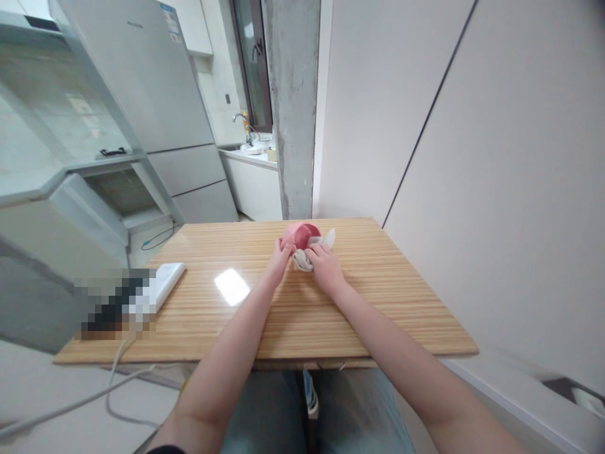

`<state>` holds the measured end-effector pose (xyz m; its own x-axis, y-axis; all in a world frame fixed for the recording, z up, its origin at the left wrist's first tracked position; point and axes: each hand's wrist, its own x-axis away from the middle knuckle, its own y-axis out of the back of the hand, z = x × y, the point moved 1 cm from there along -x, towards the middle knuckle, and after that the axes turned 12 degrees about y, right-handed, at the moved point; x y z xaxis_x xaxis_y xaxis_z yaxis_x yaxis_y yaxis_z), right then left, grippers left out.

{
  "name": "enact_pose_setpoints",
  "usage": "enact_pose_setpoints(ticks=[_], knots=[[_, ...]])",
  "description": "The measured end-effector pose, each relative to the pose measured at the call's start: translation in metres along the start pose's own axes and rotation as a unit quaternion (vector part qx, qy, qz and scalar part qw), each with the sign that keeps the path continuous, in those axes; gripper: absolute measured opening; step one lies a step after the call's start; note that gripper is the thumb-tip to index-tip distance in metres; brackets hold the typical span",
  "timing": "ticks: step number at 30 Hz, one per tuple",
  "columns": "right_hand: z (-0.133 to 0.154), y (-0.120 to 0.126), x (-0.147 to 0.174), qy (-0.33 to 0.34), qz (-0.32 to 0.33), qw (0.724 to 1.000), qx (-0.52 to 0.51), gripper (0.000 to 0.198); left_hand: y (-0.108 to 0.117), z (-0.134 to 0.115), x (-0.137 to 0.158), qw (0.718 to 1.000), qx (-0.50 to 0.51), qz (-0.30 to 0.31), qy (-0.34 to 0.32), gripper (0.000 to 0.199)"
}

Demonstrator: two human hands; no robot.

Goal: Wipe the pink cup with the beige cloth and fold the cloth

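A pink bowl [299,234] is tilted on its side near the far edge of the wooden table, its darker pink inside turned towards me. My left hand [283,248] grips the bowl at its left side. In my right hand [324,262] is a whitish cloth [302,260], bunched up at the bowl's lower right rim. One corner of the cloth sticks up past my fingers. Part of the bowl's rim is hidden behind the cloth and my right fingers.
The wooden table [198,328] lies before me. On its left are a white power strip [166,277] with a cable and a blurred-out dark object [118,302]. A white wall [425,208] stands close on the right. Behind are a fridge [155,94] and a sink with a tap [246,126].
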<state>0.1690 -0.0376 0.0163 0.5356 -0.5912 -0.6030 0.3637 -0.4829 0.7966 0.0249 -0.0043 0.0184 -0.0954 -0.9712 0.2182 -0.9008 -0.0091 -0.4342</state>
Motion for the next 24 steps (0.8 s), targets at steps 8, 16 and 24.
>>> enact_pose_setpoints(ticks=[8, 16, 24], knots=[[0.006, -0.002, -0.001, 0.039, 0.002, 0.999, -0.036, 0.030, 0.001, 0.000, 0.000, 0.992, -0.052, -0.101, -0.059, 0.071], [-0.001, -0.004, 0.002, 0.008, -0.005, 1.000, 0.006, 0.019, -0.007, -0.001, 0.007, 0.988, -0.124, -0.054, -0.080, 0.076], [0.018, -0.009, 0.000, -0.014, 0.003, 1.000, -0.005, 0.032, 0.006, 0.005, -0.007, 0.982, -0.108, -0.104, -0.113, 0.065]])
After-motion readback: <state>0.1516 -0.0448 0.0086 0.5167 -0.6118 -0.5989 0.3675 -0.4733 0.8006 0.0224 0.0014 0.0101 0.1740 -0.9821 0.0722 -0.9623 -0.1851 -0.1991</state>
